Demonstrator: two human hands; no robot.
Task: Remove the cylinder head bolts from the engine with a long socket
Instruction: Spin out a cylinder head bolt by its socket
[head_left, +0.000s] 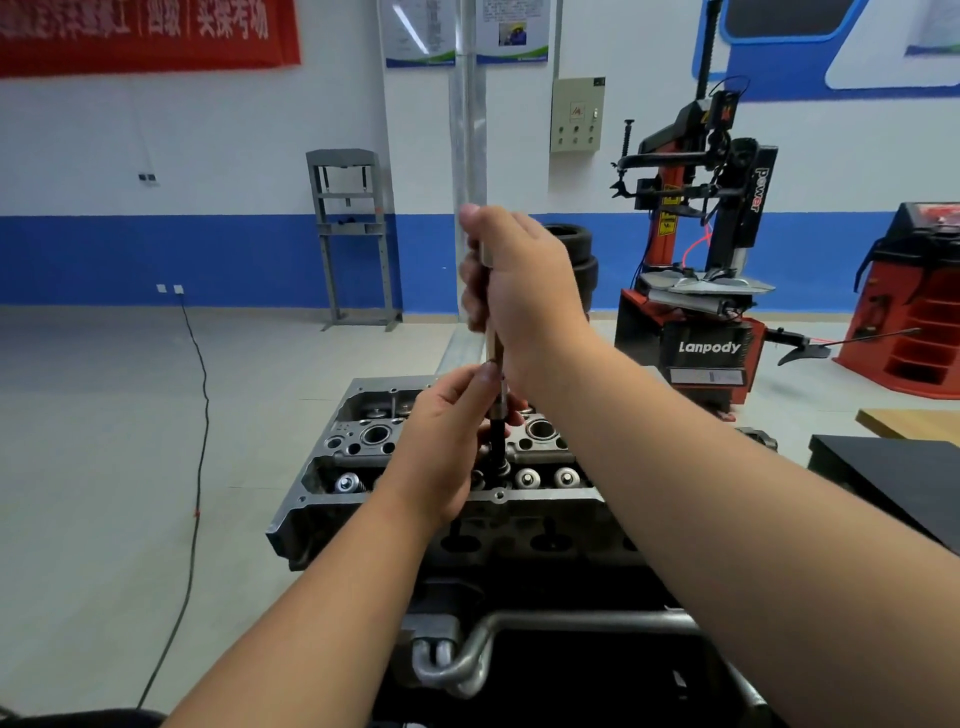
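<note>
A grey aluminium cylinder head (363, 431) sits on top of the engine in front of me, valve springs and plug wells exposed. A long socket (496, 358) stands upright above the head's middle. A dark cylinder head bolt (497, 439) hangs from the socket's lower end, its tip just above the head. My right hand (519, 280) grips the socket's upper part, thumb on top. My left hand (447, 441) pinches the lower end of the socket where the bolt begins. Parts of the head behind my hands are hidden.
A tyre changer (701, 270) stands at the back right with a red wheel balancer (914, 306) beside it. A grey press frame (353, 234) stands by the wall. A black cable (197, 457) runs across the floor on the left. A dark bench (904, 478) lies right of the engine.
</note>
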